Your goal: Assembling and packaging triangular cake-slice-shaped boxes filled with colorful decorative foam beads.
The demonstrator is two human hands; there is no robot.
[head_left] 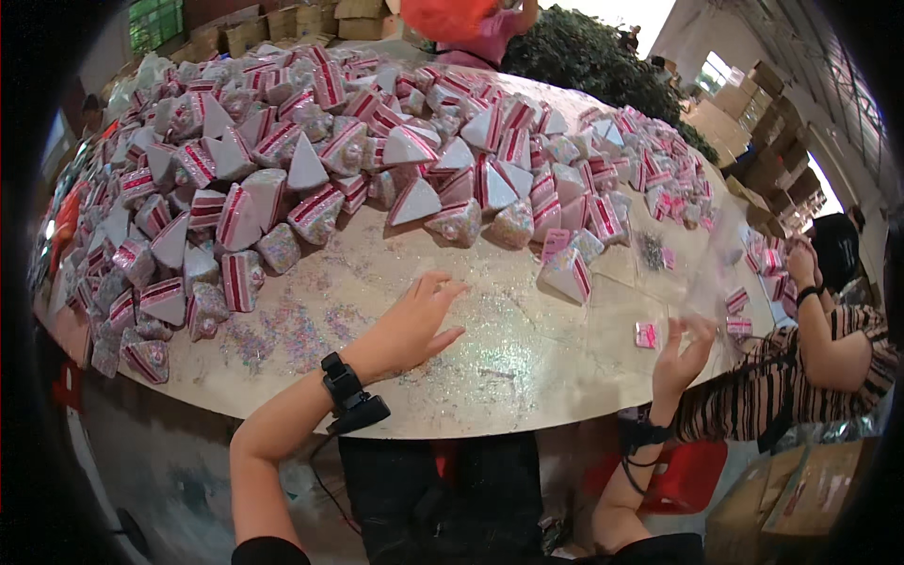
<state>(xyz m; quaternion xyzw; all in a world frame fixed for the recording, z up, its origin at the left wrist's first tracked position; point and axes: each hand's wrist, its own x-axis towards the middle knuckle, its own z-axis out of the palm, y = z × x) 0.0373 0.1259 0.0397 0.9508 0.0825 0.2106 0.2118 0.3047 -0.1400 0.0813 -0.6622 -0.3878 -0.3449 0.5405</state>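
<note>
My left hand (419,320) rests flat on the table (490,377) with fingers spread, holding nothing; a black device is strapped to its wrist. My right hand (683,348) is raised at the table's right edge, fingers pinching the lower edge of a clear plastic bag (702,268). A small pink packet (646,334) lies on a clear sheet just left of that hand. A single pyramid-shaped red-and-white striped package (567,273) stands ahead between my hands. A big heap of such packages (330,141) covers the far half of the table.
Glitter-like scraps dust the tabletop near my left hand. A person in a striped top (819,367) sits at the right, handling packets. Another person in pink (480,33) stands at the far side. Cardboard boxes (772,160) are stacked at the right and back.
</note>
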